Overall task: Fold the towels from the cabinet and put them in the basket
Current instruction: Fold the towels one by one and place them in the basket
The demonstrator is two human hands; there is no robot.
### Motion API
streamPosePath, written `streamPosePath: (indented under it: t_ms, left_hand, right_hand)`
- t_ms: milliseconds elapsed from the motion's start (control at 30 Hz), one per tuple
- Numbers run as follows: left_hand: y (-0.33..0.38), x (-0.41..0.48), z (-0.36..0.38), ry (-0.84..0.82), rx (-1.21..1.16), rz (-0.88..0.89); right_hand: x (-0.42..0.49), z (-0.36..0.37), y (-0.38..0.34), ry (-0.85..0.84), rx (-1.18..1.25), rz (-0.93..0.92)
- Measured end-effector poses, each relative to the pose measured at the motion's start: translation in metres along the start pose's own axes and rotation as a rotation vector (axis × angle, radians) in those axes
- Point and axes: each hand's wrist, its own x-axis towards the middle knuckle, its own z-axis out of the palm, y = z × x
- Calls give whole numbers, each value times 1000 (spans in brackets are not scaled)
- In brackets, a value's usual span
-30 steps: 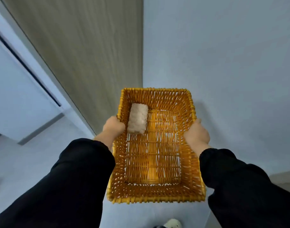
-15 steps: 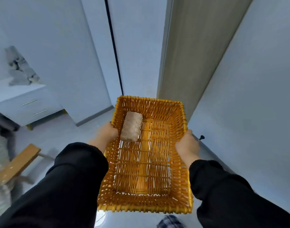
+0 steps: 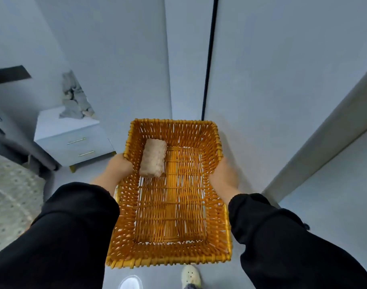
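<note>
At each side rim of the basket we grip: left hand curled over the left rim, right hand, blurred, clasping the right. One rolled towel lies inside, far-left corner. Likely carrying; next, set down level, fetch more towels.

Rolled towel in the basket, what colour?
Beige towel, in the orange basket; head view.

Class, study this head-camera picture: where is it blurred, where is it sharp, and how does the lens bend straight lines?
Head view: the right hand gripping the orange woven wicker basket is smeared by motion blur; head view: the rolled beige towel inside and the left hand are sharper; head view: the wide-angle lens slants the dark seam between pale panels.
</note>
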Motion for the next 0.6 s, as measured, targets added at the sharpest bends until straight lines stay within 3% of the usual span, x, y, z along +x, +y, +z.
streamPosePath:
  t_ms: [167,300,600]
  left_hand:
    - [-6,80,-49,28,-56,-67]
    - [-17,151,-88,20,-44,-14]
    - [-29,305,-137,-141,-68,194]
  right_hand:
    - [64,12,-89,-51,-36,-64]
    - [103,35,-153,-37,-36,-74]
    - [151,88,-257,81,-52,125]
